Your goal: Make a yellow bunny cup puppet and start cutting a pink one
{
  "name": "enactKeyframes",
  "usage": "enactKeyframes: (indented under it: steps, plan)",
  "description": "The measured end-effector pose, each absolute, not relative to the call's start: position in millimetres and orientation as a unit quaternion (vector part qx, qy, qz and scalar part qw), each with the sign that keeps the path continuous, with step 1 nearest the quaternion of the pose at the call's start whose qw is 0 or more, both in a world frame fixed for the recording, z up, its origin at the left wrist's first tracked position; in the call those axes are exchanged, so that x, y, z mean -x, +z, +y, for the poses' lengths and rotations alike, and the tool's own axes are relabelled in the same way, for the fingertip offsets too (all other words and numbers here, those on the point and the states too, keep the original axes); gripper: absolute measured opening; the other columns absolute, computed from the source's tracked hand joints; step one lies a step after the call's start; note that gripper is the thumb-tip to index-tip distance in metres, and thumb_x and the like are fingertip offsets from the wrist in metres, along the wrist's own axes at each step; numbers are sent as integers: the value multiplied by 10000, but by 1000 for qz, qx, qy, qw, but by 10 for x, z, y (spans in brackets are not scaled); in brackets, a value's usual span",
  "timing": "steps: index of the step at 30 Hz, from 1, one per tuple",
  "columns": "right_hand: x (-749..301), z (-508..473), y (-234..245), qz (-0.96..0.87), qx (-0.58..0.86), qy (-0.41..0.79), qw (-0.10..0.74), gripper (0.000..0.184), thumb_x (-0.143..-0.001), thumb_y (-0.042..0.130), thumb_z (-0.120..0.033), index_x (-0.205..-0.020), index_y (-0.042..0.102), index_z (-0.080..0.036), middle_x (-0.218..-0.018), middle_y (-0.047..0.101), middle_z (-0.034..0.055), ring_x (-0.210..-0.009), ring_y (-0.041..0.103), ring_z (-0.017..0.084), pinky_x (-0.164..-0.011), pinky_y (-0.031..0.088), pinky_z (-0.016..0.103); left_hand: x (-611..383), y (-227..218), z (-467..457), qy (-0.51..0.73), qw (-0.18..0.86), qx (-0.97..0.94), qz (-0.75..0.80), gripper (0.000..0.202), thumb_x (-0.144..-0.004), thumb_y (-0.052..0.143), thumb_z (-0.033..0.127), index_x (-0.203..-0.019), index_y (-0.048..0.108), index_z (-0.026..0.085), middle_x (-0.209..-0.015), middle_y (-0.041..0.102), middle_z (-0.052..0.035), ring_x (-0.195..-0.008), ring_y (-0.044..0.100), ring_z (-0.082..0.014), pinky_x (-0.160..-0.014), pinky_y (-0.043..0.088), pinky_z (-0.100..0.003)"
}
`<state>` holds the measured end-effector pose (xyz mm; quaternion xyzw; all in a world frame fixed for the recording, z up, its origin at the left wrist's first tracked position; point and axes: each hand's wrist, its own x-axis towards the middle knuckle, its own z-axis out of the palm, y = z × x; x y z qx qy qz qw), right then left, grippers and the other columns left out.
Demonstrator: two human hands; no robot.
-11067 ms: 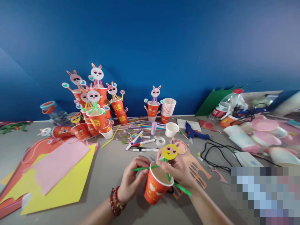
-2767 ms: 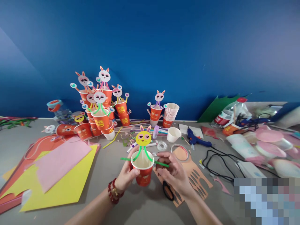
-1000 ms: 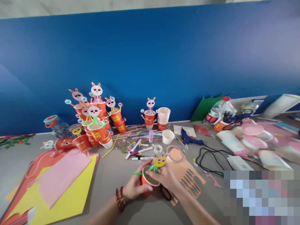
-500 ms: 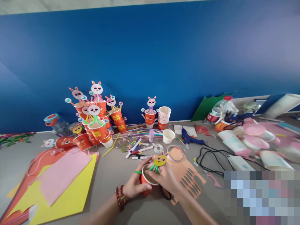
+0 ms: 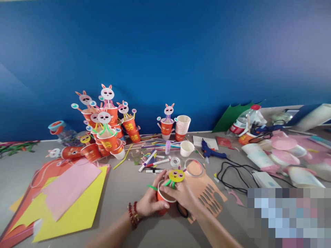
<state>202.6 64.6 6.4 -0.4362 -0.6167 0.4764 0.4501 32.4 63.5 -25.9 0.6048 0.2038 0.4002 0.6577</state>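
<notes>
An orange paper cup (image 5: 160,197) with a white rim is wrapped by my left hand (image 5: 150,201), tilted so that its mouth faces me. My right hand (image 5: 183,194) is closed at the cup's far right rim, its thumb reaching into the mouth. Between its fingers are green pipe cleaners (image 5: 168,182) that carry a yellow paper animal face (image 5: 176,175) with pink-ringed eyes. Another green pipe cleaner end (image 5: 152,187) sticks out to the left past my left fingers. My right fingertips behind the face are hidden.
Decorated rabbit cups (image 5: 107,134) cluster at back left, near stacked coloured paper (image 5: 77,210). Markers (image 5: 148,161), a tape roll (image 5: 175,162) and a white cup (image 5: 187,148) lie beyond my hands. Rightward are cut orange paper (image 5: 207,186), a blue glue gun (image 5: 210,151) and its black cord (image 5: 227,172).
The view has tipped slightly downward. Both hands keep their hold on the cup and pipe cleaners, with only a slight shift of the face and the left green end.
</notes>
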Motion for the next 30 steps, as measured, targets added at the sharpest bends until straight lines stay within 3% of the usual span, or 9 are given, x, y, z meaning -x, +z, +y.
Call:
enactKeyframes:
  steps: [6,14,20,23,27,30]
  plan:
    - [-2050,641,46,-626,447,473,429,248,-831,738,-416,-925,723,-188,-980,730,81,-953,668,274,-866,518,376,-334,-196,637,407,640,-614,216,1081,-735,793,545,-1578,176,266,-1559,385,-189,-1425,381,-391,-1184,258,-545]
    - [-2019,625,110,-608,414,506,450,261,-813,759,-424,-929,709,-195,-898,718,55,-845,667,240,-783,516,339,-376,-165,619,420,655,-597,194,1079,-721,822,503,-1573,198,281,-1608,302,-176,-1478,283,-387,-1209,203,-541]
    - [-2103,637,296,-637,402,500,428,307,-817,736,-517,-875,771,-217,-963,729,85,-1042,635,312,-931,502,415,-338,-234,604,432,687,-548,202,1075,-697,829,532,-1559,255,244,-1464,505,-190,-1378,444,-387,-1158,301,-529]
    - [-2233,675,416,-652,355,513,432,419,-855,654,-604,-986,763,-221,-1107,694,99,-1116,609,308,-1000,468,417,-293,-273,599,445,689,-527,222,1088,-656,851,538,-1542,300,231,-1442,526,-187,-1342,480,-389,-1137,331,-520]
    - [-2436,722,465,-642,355,508,451,492,-923,531,-628,-1059,722,-195,-1130,648,119,-1089,608,286,-940,493,385,-217,-358,599,456,701,-491,243,1054,-640,861,525,-1514,362,215,-1370,593,-189,-1238,574,-388,-1076,408,-510]
    - [-2506,709,464,-664,385,490,413,397,-896,618,-550,-1046,693,-190,-982,651,81,-924,629,236,-812,513,327,-161,-424,616,471,699,-475,254,991,-654,850,524,-1484,412,205,-1304,643,-181,-1193,609,-374,-1056,430,-492]
